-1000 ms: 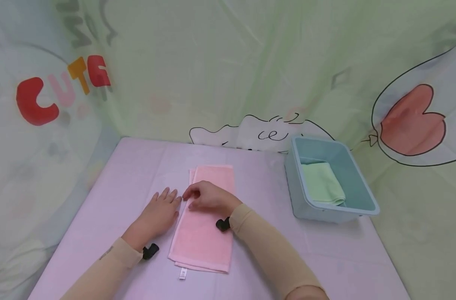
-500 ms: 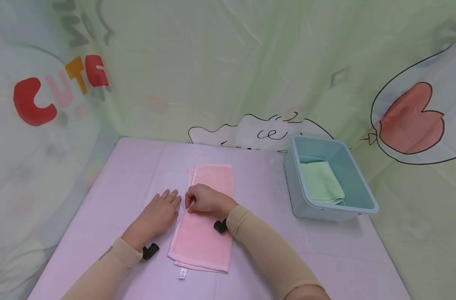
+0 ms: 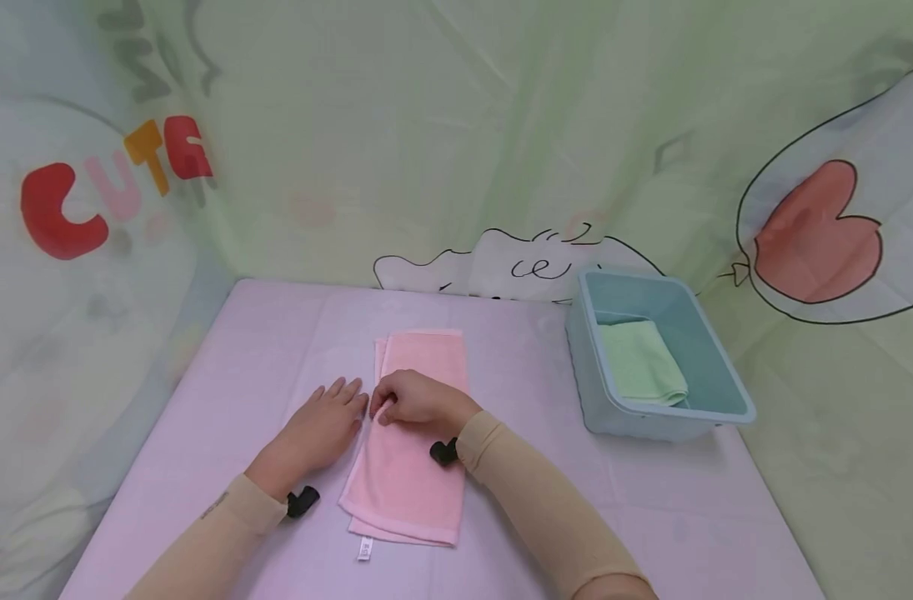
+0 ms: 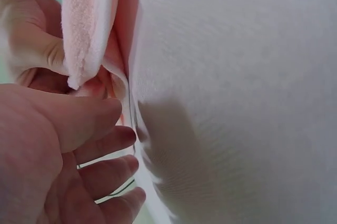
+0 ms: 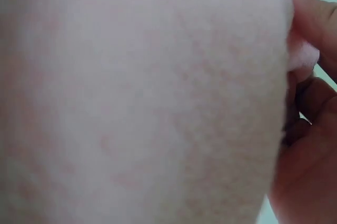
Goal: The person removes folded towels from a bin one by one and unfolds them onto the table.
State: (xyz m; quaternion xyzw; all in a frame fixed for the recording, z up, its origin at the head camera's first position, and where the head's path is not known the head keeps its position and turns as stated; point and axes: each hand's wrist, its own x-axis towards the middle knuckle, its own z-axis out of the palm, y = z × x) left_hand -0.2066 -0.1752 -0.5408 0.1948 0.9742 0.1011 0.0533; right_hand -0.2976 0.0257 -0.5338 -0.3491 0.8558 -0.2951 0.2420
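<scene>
A pink towel (image 3: pixel 411 483), folded into a long strip, lies on the table with its layers slightly offset at the left edge. My right hand (image 3: pixel 422 398) pinches the upper layer at the middle of that edge and lifts it a little. In the left wrist view the raised towel edge (image 4: pixel 87 23) hangs between the right thumb and fingers. My left hand (image 3: pixel 327 425) rests palm down on the table just left of the towel, fingers straight, fingertips right by its edge. Blurred towel cloth (image 5: pixel 158 97) fills most of the right wrist view.
A blue-grey plastic bin (image 3: pixel 621 421) stands at the table's right side, with a folded green towel (image 3: pixel 639 362) inside. A white label (image 3: pixel 364 548) sticks out at the pink towel's near end. Printed cloth curtains (image 3: pixel 366 142) rise behind the lilac-covered table (image 3: pixel 531 533).
My right hand has closed its fingers on the pink towel's left edge and raised the upper layer slightly. The left hand has stayed nearly in place.
</scene>
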